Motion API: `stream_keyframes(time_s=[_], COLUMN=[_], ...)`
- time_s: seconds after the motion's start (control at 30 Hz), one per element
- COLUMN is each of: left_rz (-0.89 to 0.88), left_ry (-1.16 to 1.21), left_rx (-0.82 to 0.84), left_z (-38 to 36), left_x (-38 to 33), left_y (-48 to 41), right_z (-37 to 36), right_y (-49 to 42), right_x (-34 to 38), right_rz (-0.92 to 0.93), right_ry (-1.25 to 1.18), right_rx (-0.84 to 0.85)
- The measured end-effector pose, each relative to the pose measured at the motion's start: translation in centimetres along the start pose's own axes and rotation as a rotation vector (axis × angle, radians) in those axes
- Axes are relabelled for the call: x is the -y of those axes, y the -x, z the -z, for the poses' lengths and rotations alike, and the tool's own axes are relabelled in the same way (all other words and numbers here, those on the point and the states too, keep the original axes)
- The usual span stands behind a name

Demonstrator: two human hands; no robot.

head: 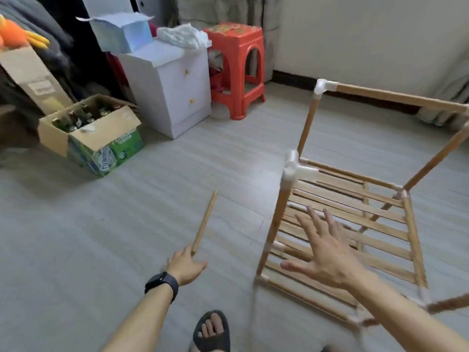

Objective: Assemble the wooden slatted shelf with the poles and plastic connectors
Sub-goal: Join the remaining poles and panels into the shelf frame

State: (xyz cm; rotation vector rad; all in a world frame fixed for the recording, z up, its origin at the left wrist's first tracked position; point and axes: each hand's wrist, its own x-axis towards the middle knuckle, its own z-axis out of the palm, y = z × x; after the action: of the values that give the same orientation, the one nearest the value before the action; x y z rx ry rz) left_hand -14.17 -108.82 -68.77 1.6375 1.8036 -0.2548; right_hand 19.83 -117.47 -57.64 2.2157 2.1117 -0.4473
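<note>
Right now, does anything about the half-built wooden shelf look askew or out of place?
Yes. The wooden slatted shelf frame looks skewed, its upright poles leaning rather than square. The white plastic corner connector has empty sockets, and one loose wooden pole is in the left hand.

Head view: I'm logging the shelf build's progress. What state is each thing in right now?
left hand, grips the loose pole's near end.
loose pole, unattached, angled away from the hand.
right hand, open, fingers spread, holding nothing.
shelf frame, partly built, standing on the floor.
near connector, upward socket empty.
cardboard box, flaps open, bottles inside.
white cabinet, drawers shut.
</note>
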Motion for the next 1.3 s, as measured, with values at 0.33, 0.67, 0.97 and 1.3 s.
stream_keyframes(time_s=[0.33,0.67,0.97,1.3], left_rz=[0.105,0.187,-0.314,-1.250], left_ry=[-0.045,0.395,0.885,-0.079], left_rx=[-0.011,-0.018,0.001,-0.602], left_z=[-5.7,-7.0,9.5,19.9], left_x=[-0.4,-1.8,-10.2,-23.3], left_y=[-12.8,-14.0,-0.9,17.1], right_z=[-3.4,-2.7,3.2,21.0], right_y=[-6.9,-6.8,-5.1,8.3], right_x=[2.6,2.9,1.6,2.8], right_rz=[0.091,0.074,0.053,-0.033], right_ry=[-0.056,-0.071,-0.027,-1.710], right_rx=[-0.043,0.030,0.269,-0.470])
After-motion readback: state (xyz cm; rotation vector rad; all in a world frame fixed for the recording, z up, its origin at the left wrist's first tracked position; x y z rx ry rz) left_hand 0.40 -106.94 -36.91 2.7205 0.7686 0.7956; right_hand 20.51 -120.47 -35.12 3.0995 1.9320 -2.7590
